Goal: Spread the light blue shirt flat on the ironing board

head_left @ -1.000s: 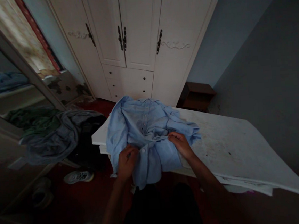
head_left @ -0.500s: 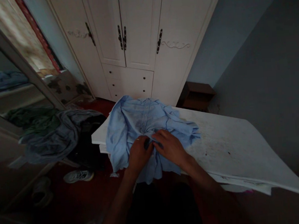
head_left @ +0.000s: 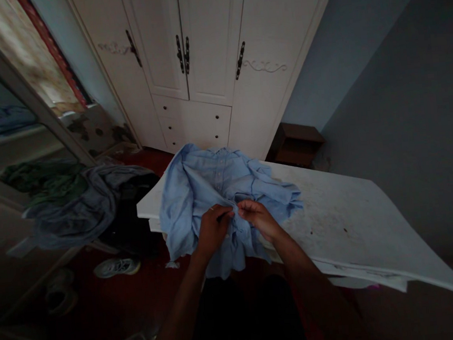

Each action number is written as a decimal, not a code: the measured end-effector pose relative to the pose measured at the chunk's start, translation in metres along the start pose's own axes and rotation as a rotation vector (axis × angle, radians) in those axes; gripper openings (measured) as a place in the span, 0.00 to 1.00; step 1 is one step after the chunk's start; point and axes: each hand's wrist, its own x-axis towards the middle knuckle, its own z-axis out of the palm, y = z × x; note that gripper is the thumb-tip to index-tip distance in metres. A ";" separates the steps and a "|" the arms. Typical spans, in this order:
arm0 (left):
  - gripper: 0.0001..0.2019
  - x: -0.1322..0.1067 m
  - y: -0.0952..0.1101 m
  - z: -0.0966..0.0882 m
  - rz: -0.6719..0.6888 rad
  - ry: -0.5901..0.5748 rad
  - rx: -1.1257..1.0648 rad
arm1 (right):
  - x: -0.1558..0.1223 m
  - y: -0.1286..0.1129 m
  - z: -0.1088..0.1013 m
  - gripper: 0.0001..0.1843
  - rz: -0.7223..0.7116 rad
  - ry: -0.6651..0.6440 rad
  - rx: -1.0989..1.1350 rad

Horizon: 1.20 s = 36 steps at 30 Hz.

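A light blue button-up shirt lies spread over the left end of a white table, its lower part hanging past the near edge. My left hand is closed on the shirt's front, near the button strip, with a small dark thing showing by its fingers that I cannot make out. Close beside it, my right hand pinches the fabric of the same strip between thumb and fingers. Buttons show along the strip above the hands. The fabric is bunched between the two hands.
A white wardrobe stands behind the table. To the left, grey and green clothes are heaped beside a mirror. A sneaker sits on the red floor. A brown box-like cabinet is at the back right.
My hands have shifted on the shirt's front. The right hand has turned and moved slightly right, into a pinch, and the fabric between the hands now shows more.
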 end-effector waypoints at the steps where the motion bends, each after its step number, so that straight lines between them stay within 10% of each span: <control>1: 0.08 0.000 0.000 0.000 0.007 -0.003 -0.001 | 0.000 0.002 0.001 0.09 0.000 0.008 0.008; 16: 0.12 0.000 -0.005 0.001 0.048 -0.034 0.014 | 0.005 0.007 0.015 0.07 -0.186 0.284 -0.322; 28: 0.11 -0.008 -0.008 0.013 0.130 0.010 0.182 | -0.012 -0.023 0.001 0.10 -0.410 0.097 -0.773; 36: 0.12 -0.011 -0.021 0.025 0.142 0.057 0.183 | -0.012 -0.012 -0.004 0.12 -0.297 0.052 -0.863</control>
